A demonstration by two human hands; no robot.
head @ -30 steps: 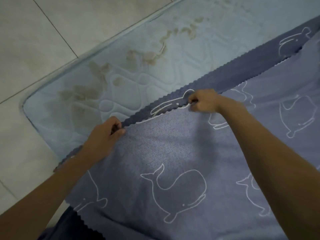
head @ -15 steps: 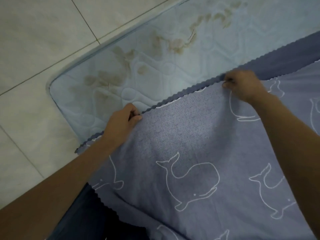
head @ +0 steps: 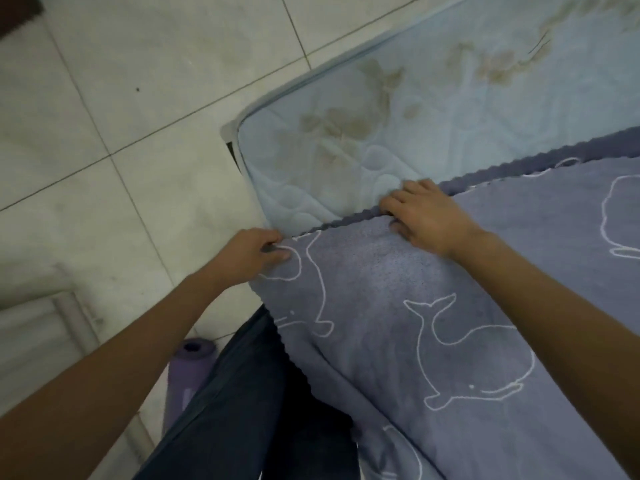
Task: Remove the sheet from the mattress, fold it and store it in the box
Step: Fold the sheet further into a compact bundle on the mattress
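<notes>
Head cam: we've got the sheet (head: 398,296) doubled over on the mattress (head: 433,98), L hand (head: 256,252) pinching its corner, R hand (head: 429,216) gripping the scalloped edge w/ curled fingers. Best to line both edges up flush & pull taut before creasing. Box not in view.

floor (head: 138,116): tiled — mattress (head: 433,109), purple roll (head: 188,368) | mattress: stained — sheet (head: 381,289) partly covers it
</notes>
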